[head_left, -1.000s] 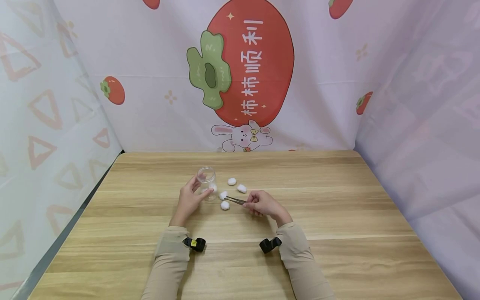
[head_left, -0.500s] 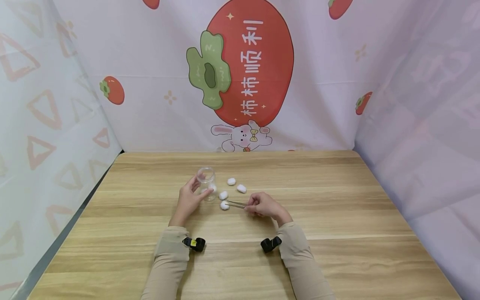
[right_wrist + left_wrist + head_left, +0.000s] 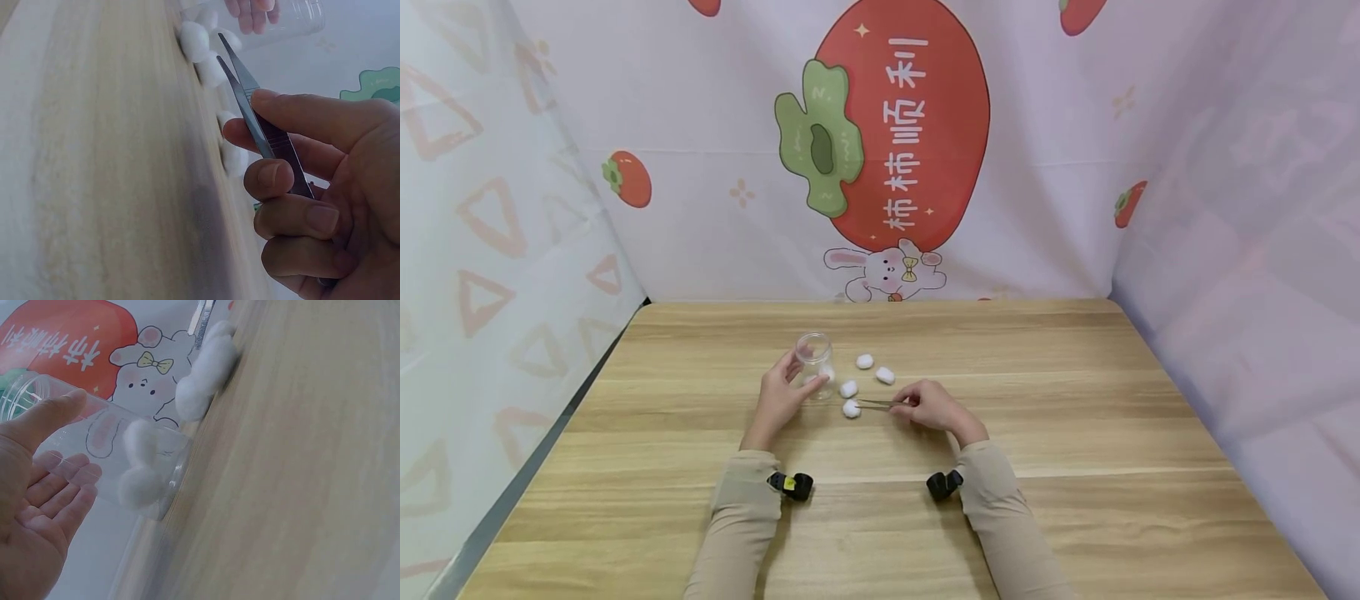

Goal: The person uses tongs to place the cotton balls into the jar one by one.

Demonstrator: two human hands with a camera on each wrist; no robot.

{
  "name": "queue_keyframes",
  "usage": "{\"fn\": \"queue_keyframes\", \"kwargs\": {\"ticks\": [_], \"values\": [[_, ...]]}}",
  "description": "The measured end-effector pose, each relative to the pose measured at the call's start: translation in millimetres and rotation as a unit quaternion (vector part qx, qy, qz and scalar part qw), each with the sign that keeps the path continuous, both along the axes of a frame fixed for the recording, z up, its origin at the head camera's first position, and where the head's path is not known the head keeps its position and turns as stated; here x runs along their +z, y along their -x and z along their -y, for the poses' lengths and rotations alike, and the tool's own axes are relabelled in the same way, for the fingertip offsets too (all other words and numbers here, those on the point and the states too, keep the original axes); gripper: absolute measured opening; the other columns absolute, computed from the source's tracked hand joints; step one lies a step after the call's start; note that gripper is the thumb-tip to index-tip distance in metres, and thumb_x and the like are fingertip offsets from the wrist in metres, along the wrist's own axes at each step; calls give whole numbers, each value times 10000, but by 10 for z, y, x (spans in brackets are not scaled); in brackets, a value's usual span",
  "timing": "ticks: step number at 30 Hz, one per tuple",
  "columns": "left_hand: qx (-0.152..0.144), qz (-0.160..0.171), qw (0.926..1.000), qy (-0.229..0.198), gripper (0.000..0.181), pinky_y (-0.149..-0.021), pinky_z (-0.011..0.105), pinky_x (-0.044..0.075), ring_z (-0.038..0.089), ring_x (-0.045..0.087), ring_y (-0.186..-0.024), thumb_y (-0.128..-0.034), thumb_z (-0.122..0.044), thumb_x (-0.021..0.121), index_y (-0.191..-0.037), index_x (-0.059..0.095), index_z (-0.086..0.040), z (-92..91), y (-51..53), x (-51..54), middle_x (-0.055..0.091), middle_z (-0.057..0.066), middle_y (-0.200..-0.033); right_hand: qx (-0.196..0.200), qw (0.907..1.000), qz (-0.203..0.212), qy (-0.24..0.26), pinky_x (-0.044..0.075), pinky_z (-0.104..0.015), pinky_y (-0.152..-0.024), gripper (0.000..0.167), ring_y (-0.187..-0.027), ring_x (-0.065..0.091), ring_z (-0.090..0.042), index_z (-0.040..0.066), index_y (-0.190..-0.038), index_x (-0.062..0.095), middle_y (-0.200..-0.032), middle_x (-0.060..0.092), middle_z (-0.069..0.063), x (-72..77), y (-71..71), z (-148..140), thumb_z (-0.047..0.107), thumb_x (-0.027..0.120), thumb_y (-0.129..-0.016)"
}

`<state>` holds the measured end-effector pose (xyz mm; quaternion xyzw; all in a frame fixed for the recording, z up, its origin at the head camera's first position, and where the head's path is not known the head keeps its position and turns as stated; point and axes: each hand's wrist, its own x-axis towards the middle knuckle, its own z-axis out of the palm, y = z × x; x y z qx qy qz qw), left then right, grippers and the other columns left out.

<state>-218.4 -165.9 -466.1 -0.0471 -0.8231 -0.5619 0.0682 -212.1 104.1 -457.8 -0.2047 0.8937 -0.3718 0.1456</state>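
Note:
My left hand (image 3: 781, 398) grips a clear jar (image 3: 815, 358) standing upright on the table; in the left wrist view white cotton balls (image 3: 141, 487) lie in its bottom. My right hand (image 3: 931, 407) pinches metal tweezers (image 3: 877, 405) between thumb and fingers. Their tips are at the nearest loose cotton ball (image 3: 851, 409), just right of the jar. In the right wrist view the tweezers (image 3: 250, 115) have their tips apart, with nothing seen between them. More loose balls lie beyond: one (image 3: 848, 388) beside the jar, one (image 3: 885, 376) and one (image 3: 865, 361) farther back.
The wooden table (image 3: 1075, 400) reaches back to a printed curtain (image 3: 1037, 208) with a large persimmon and a rabbit. Pale curtains hang along both sides. Each wrist carries a small black camera, the left one (image 3: 801, 487) and the right one (image 3: 937, 486).
The tweezers in my right hand have moved from the ball beside the jar to the nearest ball, turning slightly flatter. My left hand and the jar have stayed in place.

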Motion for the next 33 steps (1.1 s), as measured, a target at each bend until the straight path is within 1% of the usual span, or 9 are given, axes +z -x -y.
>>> {"fn": "queue_keyframes", "kwargs": {"ticks": [3,10,18,20,26,28,33], "values": [[14,7,10000,13,718,-1159,375,433,357,514,-1321,-798,-155,786,-1402,444,28,5,0,-3,534,221,-1402,-12,10000,61,-63,398,-145,-517,190,-578,470,-51,42,-1011,738,-680,639,-47,2,14,8,180,670,-900],[-5,27,10000,-6,716,-1165,367,430,353,510,-1326,-809,-168,777,-1409,437,22,12,11,-12,530,223,-1406,29,9999,-11,-167,400,-148,-526,192,-586,474,-45,57,-1001,744,-695,651,-42,-4,43,55,203,687,-890],[-35,49,10000,49,723,-1162,366,427,358,504,-1331,-805,-160,780,-1412,432,22,16,23,-19,521,221,-1416,73,9997,-27,-235,396,-150,-521,202,-596,473,-49,37,-994,741,-734,669,-68,10,40,92,200,690,-887],[-22,59,10000,57,726,-1160,352,428,350,506,-1332,-802,-163,783,-1413,435,14,18,26,-25,524,212,-1416,50,9996,29,-261,395,-148,-523,199,-592,474,-51,40,-993,741,-733,667,-68,14,38,102,200,688,-889],[-38,34,10000,47,735,-1161,369,427,359,503,-1332,-801,-163,783,-1417,426,21,19,19,-29,515,223,-1421,66,9995,236,-214,407,-151,-506,186,-562,499,-60,33,-986,735,-687,642,-48,2,32,124,185,681,-895],[-35,63,10000,39,743,-1162,371,426,360,501,-1334,-801,-167,784,-1421,421,20,20,17,-30,510,222,-1426,50,9992,345,-173,408,-151,-496,167,-544,501,-65,33,-963,734,-666,626,-35,4,30,134,175,678,-896],[-29,133,9999,68,757,-1168,357,420,350,494,-1343,-807,-176,780,-1436,402,10,21,18,-31,496,211,-1441,5,9987,471,-179,400,-156,-474,130,-520,487,-64,37,-877,717,-632,580,10,-2,30,148,160,680,-893]]}}
